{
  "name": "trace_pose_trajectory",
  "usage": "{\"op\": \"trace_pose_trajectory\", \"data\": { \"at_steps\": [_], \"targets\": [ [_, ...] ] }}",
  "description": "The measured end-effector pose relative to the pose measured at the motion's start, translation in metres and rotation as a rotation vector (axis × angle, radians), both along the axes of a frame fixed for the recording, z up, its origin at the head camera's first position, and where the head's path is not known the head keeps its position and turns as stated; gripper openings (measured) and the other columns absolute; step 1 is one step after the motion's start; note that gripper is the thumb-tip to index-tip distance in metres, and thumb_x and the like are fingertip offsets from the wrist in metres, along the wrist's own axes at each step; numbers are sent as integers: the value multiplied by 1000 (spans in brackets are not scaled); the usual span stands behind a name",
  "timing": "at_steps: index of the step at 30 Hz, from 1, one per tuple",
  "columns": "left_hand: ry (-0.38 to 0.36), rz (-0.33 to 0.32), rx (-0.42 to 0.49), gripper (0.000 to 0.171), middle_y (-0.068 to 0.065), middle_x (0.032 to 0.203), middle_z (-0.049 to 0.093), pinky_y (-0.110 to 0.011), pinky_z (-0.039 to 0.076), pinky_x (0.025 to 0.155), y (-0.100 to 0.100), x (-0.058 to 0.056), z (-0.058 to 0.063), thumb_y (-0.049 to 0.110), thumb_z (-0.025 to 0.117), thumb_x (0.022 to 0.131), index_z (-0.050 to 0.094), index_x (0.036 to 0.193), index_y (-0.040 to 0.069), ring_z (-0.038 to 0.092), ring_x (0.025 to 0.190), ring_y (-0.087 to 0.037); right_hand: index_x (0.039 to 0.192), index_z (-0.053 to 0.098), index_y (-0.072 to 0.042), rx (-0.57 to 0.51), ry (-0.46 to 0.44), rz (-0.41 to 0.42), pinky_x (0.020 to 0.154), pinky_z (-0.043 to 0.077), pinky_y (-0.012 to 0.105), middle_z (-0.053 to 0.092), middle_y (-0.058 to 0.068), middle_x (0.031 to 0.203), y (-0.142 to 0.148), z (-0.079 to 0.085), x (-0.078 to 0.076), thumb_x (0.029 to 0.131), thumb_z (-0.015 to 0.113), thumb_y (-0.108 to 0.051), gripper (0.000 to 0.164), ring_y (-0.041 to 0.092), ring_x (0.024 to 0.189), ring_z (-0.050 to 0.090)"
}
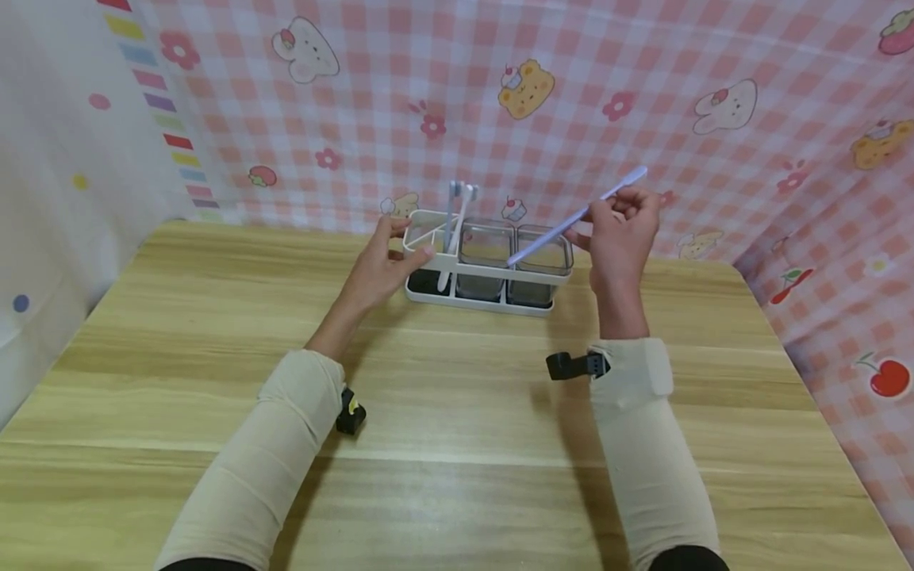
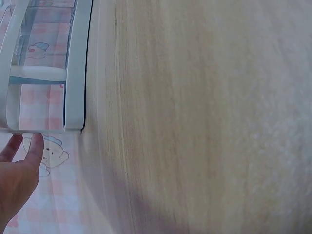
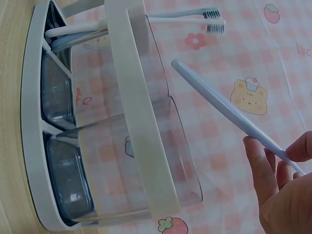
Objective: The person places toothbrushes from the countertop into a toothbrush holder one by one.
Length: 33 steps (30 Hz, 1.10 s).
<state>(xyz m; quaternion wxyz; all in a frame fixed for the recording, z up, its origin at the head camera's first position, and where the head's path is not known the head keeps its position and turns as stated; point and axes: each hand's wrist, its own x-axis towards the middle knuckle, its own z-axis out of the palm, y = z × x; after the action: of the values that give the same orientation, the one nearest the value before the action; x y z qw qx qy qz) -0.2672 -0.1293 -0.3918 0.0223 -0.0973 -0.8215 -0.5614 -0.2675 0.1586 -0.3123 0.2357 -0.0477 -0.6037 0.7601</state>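
Note:
A white toothbrush holder [image 1: 493, 304] stands near the table's back edge, with two clear cups [image 1: 487, 244] in its middle and right sections. My left hand [image 1: 378, 268] grips its left end, thumb at the front rim and fingers behind. My right hand [image 1: 621, 234] pinches a lavender toothbrush [image 1: 564, 225], tilted, its handle tip pointing down-left over the cups in the head view. The right wrist view shows that smooth handle [image 3: 214, 97] apart from the cup rims. A white toothbrush [image 3: 83, 28] and a bluish one [image 1: 451, 214] stand upright in the holder, left of the cups.
The wooden table [image 1: 443, 444] spreads in front of the holder. Right behind it hangs a pink checked curtain [image 1: 457, 95], which continues along the right side. A white curtain [image 1: 57, 159] hangs at the left.

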Motion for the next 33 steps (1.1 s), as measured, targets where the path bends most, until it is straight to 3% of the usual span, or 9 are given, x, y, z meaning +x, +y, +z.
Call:
{"op": "trace_pose_trajectory", "data": {
  "at_steps": [14, 23, 33],
  "targets": [
    [-3, 2, 2, 68, -17, 149, 43, -46, 50, 92, -1, -2, -1, 44, 67, 97, 38, 149, 12, 54, 116, -35, 107, 42, -9, -11, 29, 9, 64, 60, 32, 48, 8, 98, -16, 7, -2, 95, 59, 4, 25, 20, 75, 65],
    [-7, 4, -2, 68, -16, 150, 43, -47, 51, 92, -1, -2, -3, 45, 67, 97, 38, 149, 13, 54, 116, -35, 112, 40, -8, 5, 39, 24, 69, 61, 35, 47, 9, 102, -23, 11, -1, 97, 56, 4, 26, 23, 78, 65],
    [-5, -2, 1, 67, -17, 151, 42, -47, 51, 92, -1, -2, -2, 45, 66, 97, 38, 149, 13, 54, 117, -36, 107, 39, -10, 10, 75, 43, 68, 61, 36, 44, 8, 101, -31, 12, -3, 96, 53, 6, 24, 25, 81, 65]
  ]
}}
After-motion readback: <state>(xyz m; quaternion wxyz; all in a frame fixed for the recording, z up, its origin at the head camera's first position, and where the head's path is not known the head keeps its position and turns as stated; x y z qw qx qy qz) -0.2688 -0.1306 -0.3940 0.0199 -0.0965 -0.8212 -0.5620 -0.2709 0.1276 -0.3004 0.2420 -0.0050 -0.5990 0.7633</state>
